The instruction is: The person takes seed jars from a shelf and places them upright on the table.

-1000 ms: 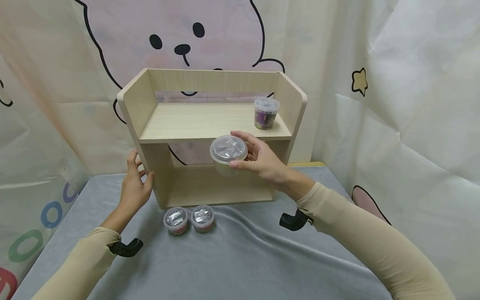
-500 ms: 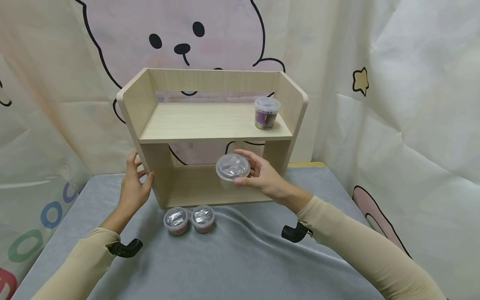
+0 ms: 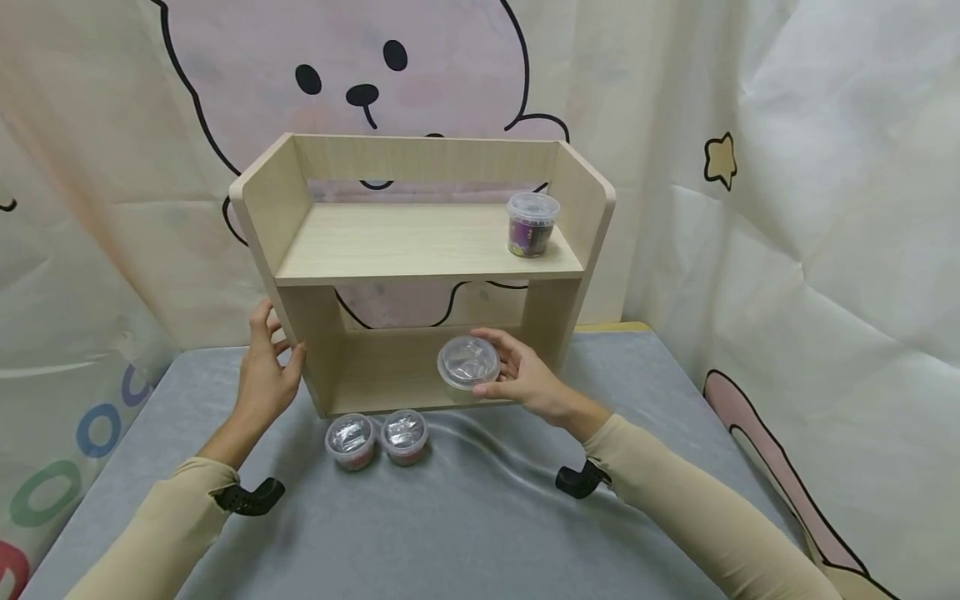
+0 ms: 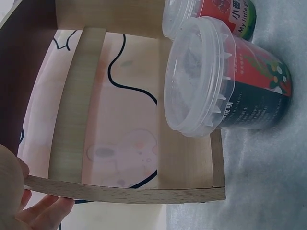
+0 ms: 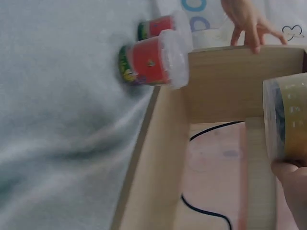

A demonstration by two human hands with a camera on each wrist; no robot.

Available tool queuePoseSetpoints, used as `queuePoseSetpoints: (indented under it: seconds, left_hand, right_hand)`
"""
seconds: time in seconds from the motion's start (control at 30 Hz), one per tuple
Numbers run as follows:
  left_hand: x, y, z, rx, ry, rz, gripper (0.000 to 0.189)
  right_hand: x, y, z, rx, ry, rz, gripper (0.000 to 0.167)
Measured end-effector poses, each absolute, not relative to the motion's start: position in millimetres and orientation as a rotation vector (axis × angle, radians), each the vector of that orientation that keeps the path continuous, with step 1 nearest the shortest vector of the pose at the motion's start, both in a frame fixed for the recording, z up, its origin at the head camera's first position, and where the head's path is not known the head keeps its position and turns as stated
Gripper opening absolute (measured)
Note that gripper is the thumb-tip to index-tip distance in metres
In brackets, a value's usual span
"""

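Note:
My right hand (image 3: 528, 379) holds a clear-lidded plastic cup (image 3: 468, 362) by its side, thumb in front. Its yellow label shows in the right wrist view, where the cup (image 5: 290, 120) is cut off by the frame. The cup is at the lower compartment of a pale two-tier wooden shelf (image 3: 405, 242); whether it touches the bottom board cannot be told. My left hand (image 3: 268, 371) rests against the shelf's left side panel, thumb at the front edge, fingers along the outer face. In the left wrist view its fingers (image 4: 50, 211) lie along that panel.
Two lidded cups (image 3: 405, 437) with red labels stand side by side on the grey cloth (image 3: 480, 533), before the shelf's lower left. A purple-labelled cup (image 3: 531, 225) stands at the right of the upper tier. A printed curtain (image 3: 810, 208) hangs behind and beside.
My right hand has lowered the cup from in front of the upper board's edge to the lower compartment. The left hand keeps its place on the side panel.

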State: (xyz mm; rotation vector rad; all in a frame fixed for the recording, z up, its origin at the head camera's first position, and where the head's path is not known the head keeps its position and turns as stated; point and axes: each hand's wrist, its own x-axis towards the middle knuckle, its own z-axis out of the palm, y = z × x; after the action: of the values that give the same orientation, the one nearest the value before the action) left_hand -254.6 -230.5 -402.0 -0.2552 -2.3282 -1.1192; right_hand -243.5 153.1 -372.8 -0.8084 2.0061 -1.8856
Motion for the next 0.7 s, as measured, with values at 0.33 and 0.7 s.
queuePoseSetpoints:
  seconds: [0.33, 0.7]
  left_hand:
    - [-254, -230, -401, -0.243, -2.341, -1.127, 0.079]
    - [-254, -230, -400, -0.259, -2.339, -1.12, 0.079]
  right_hand:
    - [-247, 155, -416, -0.738, 1.966, -1.892, 0.091]
    - [-246, 155, -449, -0.679, 1.962, -1.873, 0.088]
